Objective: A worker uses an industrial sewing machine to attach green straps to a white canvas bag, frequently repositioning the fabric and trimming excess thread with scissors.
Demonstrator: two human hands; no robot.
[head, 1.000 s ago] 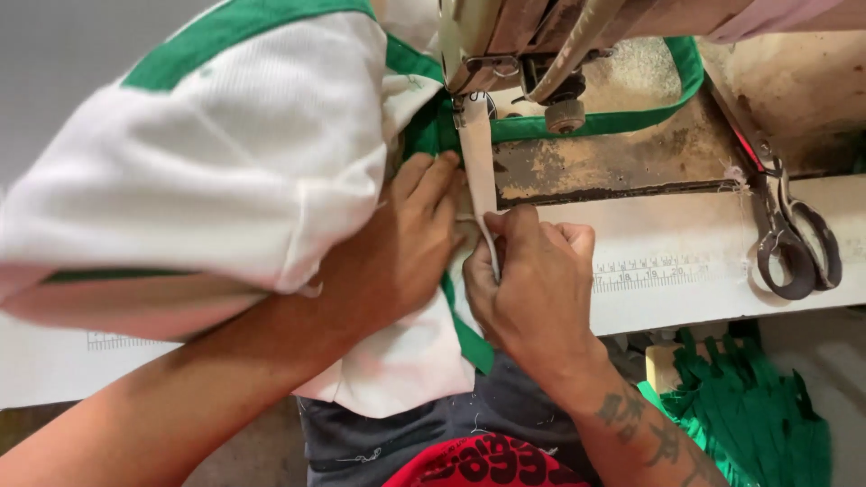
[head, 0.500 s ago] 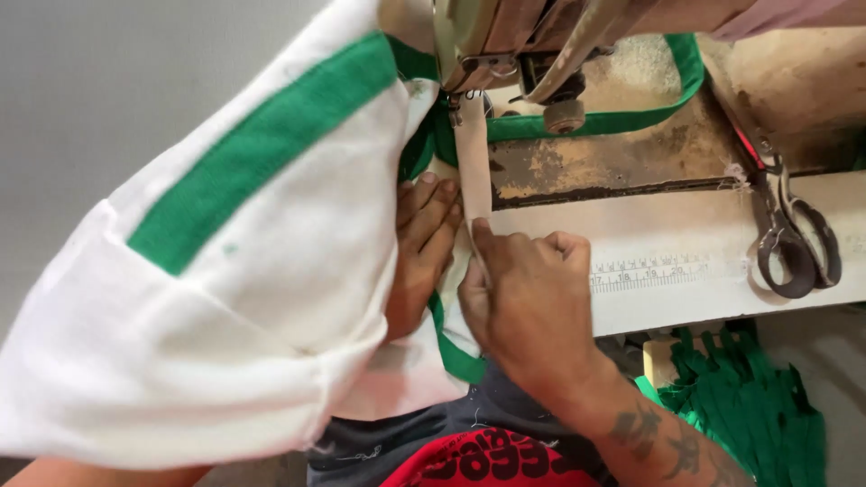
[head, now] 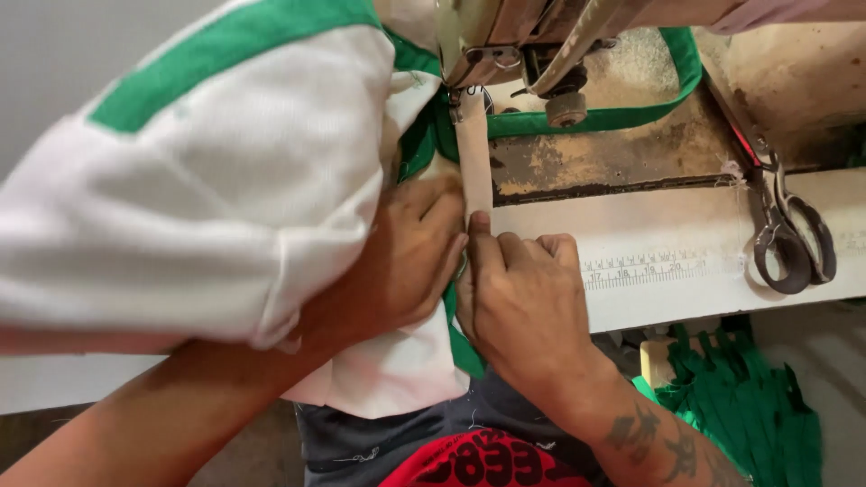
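White mesh-knit cloth with a broad green band makes up the garment (head: pixel 225 180), which bulges in a soft heap over the left forearm and fills the upper left of the view. Its weave looks finely pitted, its folds rounded, and its lower edge hangs off the front of the bench (head: pixel 704 298) toward the lap. A narrow cream strip (head: pixel 474 162) runs down from under the sewing machine head (head: pixel 514 45), lying flat along the garment's green edge.

Pressed flat on the cloth beside that strip, the left hand (head: pixel 401 261) has its fingers stretched together and closes on nothing; the bulk of the garment hides its wrist. Close beside it, the right hand (head: pixel 528 302) rests knuckles up, its index fingertip on the lower end of the strip and the other fingers curled under, so whether its grip pinches the fabric cannot be told.

Green binding tape (head: pixel 631 113) loops behind the machine across a worn, rust-stained metal plate (head: pixel 613 167). Dark-handled scissors (head: pixel 789 239) lie at the right on the pale bench, near a printed ruler scale (head: pixel 636 269). Below the bench edge a pile of green fabric strips (head: pixel 749 406) sits at the lower right.
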